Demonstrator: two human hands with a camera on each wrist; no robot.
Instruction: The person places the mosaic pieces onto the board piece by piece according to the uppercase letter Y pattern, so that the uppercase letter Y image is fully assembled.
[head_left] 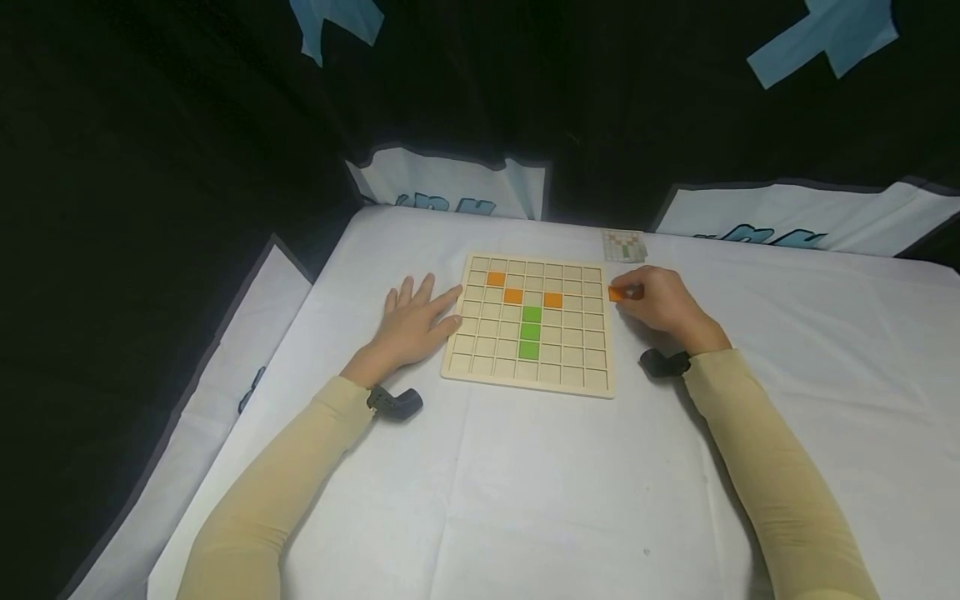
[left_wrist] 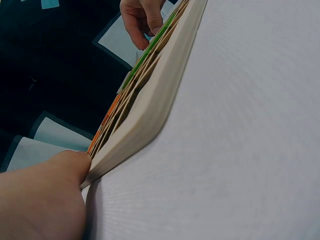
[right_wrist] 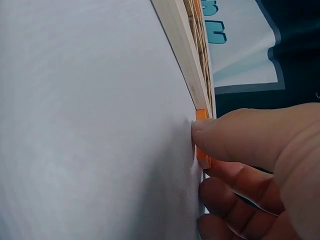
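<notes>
A square wooden grid board (head_left: 527, 387) lies flat on the table, with orange tiles (head_left: 513, 296) and green tiles (head_left: 530, 332) set in some of its cells. My left hand (head_left: 412, 325) lies with spread fingers at the board's left edge, its thumb and a fingertip touching the rim. At the right edge, my right hand (head_left: 660, 304) pinches an orange tile (right_wrist: 201, 114) between thumb and fingers. In the right wrist view the tile is beside the board's side wall, partly covered by the thumb.
A small pattern card (head_left: 624, 247) showing a coloured grid lies behind the board to the right. White cloth (head_left: 540, 500) covers the table. A dark curtain (head_left: 480, 83) with blue tape hangs behind it. Each wrist wears a black camera (head_left: 397, 404).
</notes>
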